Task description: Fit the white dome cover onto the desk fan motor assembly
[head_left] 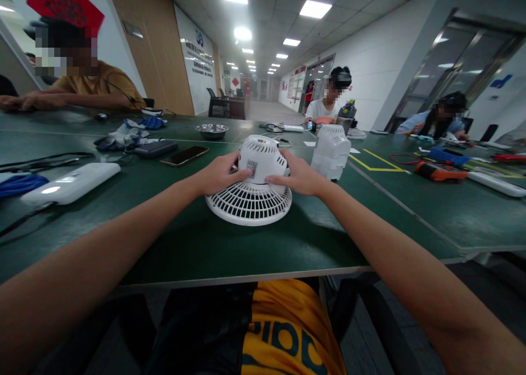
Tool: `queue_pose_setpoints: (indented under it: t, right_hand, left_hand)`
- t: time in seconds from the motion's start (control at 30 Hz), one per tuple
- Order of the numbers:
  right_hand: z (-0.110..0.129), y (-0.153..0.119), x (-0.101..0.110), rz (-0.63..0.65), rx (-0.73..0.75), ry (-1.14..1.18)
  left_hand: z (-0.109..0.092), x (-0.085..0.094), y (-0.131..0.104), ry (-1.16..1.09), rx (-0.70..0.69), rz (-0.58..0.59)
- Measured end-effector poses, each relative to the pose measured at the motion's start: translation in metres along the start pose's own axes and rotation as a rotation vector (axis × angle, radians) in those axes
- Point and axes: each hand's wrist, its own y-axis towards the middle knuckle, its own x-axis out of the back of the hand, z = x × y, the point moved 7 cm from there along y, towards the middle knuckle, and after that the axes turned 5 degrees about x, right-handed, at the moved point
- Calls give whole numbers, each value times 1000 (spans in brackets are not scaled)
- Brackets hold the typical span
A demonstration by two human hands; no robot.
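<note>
A white fan head (263, 161) rests grille down on the green table (197, 254), its slotted motor housing facing up. My left hand (222, 172) is wrapped round the left side of the housing, thumb beside a small grey label. From the right, my right hand (298, 173) grips the other side, its thumb on the front of the housing. The far fingers of both hands are partly hidden behind the fan. Just right of it stands a separate white plastic part (331, 151), touched by neither hand.
A phone (186, 156), a dark case (156, 148) and a white power bank (76, 183) lie to the left. Behind is a metal bowl (212, 131). An orange meter (440, 171) lies at the right. Several people sit around the table.
</note>
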Motion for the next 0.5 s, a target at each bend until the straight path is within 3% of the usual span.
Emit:
queue_pose_setpoints:
  t: [0.5]
  right_hand:
    - [-1,0,0,-10,6,15]
  left_hand:
    - [3,0,1,-9,-5,1]
